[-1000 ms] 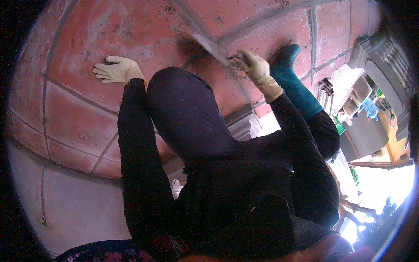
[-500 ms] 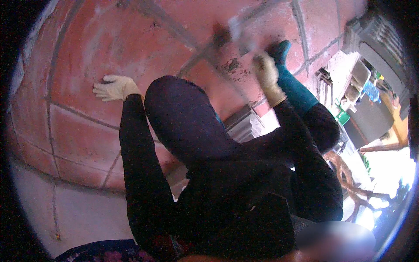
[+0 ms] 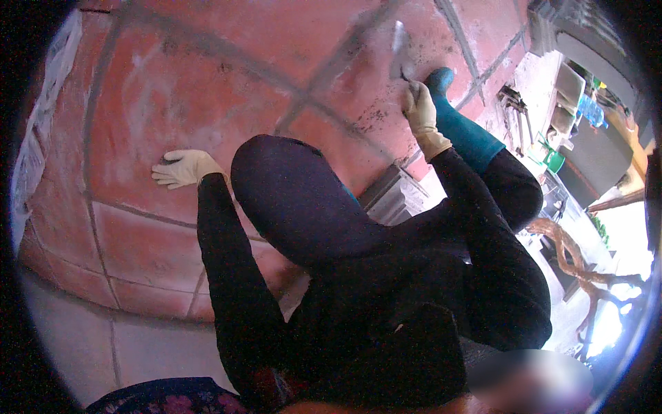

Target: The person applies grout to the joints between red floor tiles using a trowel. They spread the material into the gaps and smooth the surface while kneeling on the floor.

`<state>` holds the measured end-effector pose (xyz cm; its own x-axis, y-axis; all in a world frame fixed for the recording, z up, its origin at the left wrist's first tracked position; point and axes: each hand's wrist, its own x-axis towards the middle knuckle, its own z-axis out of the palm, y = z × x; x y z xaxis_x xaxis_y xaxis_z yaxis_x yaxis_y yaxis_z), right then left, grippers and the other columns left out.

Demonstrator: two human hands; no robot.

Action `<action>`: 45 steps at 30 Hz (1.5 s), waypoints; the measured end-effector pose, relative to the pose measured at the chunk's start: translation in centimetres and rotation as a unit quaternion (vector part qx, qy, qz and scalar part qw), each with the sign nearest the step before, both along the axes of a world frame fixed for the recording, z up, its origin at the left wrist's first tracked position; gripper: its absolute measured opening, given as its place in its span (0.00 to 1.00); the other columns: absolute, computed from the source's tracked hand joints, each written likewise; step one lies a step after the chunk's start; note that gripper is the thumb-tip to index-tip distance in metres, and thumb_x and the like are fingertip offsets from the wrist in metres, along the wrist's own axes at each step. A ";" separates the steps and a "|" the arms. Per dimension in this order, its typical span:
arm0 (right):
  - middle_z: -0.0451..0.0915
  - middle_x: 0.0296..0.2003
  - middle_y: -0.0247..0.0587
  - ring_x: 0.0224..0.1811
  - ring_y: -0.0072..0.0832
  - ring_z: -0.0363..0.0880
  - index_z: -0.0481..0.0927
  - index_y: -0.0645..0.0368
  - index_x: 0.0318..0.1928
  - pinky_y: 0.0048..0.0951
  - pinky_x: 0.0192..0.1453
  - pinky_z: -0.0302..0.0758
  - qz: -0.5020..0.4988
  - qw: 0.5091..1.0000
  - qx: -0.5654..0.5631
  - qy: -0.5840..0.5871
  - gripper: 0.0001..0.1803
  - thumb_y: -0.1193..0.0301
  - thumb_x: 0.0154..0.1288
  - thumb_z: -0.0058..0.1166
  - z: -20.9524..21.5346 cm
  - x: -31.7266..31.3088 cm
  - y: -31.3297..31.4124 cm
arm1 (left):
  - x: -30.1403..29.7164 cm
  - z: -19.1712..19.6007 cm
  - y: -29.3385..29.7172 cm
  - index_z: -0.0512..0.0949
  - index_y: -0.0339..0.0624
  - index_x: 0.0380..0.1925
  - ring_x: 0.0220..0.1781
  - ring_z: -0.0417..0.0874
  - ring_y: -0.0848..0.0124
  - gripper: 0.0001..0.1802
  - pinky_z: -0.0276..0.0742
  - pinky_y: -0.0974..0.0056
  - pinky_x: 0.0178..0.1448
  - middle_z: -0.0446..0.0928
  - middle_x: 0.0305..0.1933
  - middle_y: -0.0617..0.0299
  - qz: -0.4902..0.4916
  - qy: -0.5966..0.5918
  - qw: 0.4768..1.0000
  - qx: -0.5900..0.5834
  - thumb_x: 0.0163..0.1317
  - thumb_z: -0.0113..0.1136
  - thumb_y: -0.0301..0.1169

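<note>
My left hand [image 3: 185, 169], in a pale cream glove, lies flat with fingers stretched out on the red tiled floor [image 3: 165, 90]. My right hand [image 3: 422, 117], gloved the same way, is closed around the handle of a small trowel [image 3: 399, 40]. Its narrow metal blade points away from me, over or on a tile; whether it touches cannot be made out. Dark crumbs of mortar or dirt [image 3: 372, 121] lie scattered on the tile left of that hand. Wide grey joints [image 3: 293, 103] run between the tiles.
My dark-clothed knee [image 3: 289, 186] is between my hands, and my foot in a teal sock [image 3: 441, 79] rests right of the trowel. Farther right are a tool with a long handle [image 3: 517, 103], a green container [image 3: 554, 160] and a plastic bottle [image 3: 592, 110]. Clear plastic sheeting [image 3: 41, 131] is at the far left.
The trowel and my right hand were blurred by motion and now show sharply, with the blade farther from me. My left hand stays flat on the tile; the view has shifted slightly.
</note>
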<state>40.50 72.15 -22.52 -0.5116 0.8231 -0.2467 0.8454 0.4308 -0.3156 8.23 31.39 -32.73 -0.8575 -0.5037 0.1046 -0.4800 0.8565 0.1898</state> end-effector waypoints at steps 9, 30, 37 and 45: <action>0.84 0.48 0.52 0.52 0.46 0.83 0.77 0.49 0.58 0.42 0.53 0.79 0.171 0.983 0.027 -0.064 0.20 0.56 0.72 0.53 17.3 -1.7 19.1 | -0.5 -1.4 -2.4 0.63 0.36 0.70 0.76 0.61 0.45 0.31 0.54 0.39 0.75 0.63 0.74 0.41 -0.027 -0.022 0.997 -0.070 0.74 0.41 0.45; 0.78 0.37 0.35 0.30 0.19 0.76 0.76 0.63 0.57 0.23 0.36 0.76 -0.347 0.852 -0.311 0.239 0.21 0.62 0.71 0.59 1.2 6.3 20.1 | 13.3 -2.0 48.3 0.54 0.30 0.74 0.80 0.50 0.42 0.36 0.44 0.44 0.81 0.49 0.79 0.36 -0.287 -0.078 0.955 -0.018 0.76 0.38 0.47; 0.75 0.37 0.31 0.32 0.16 0.73 0.75 0.61 0.60 0.22 0.37 0.76 -0.465 0.792 -0.314 0.240 0.20 0.67 0.72 0.56 2.0 10.2 21.2 | 15.6 -0.7 67.9 0.52 0.34 0.75 0.80 0.50 0.43 0.35 0.43 0.43 0.81 0.51 0.79 0.40 -0.489 -0.113 0.861 0.078 0.76 0.42 0.44; 0.75 0.37 0.31 0.32 0.15 0.72 0.76 0.59 0.60 0.20 0.37 0.74 -0.477 0.778 -0.309 0.268 0.19 0.68 0.72 0.57 2.9 12.2 21.1 | 11.4 4.4 55.4 0.59 0.35 0.72 0.73 0.66 0.49 0.30 0.62 0.49 0.73 0.59 0.74 0.38 -0.362 -0.042 0.925 0.111 0.77 0.42 0.42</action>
<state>52.65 93.20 -19.63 0.0939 0.7005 -0.7074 0.3624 -0.6859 -0.6311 19.67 86.79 -28.32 -0.9789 0.2039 -0.0146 0.1824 0.9034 0.3881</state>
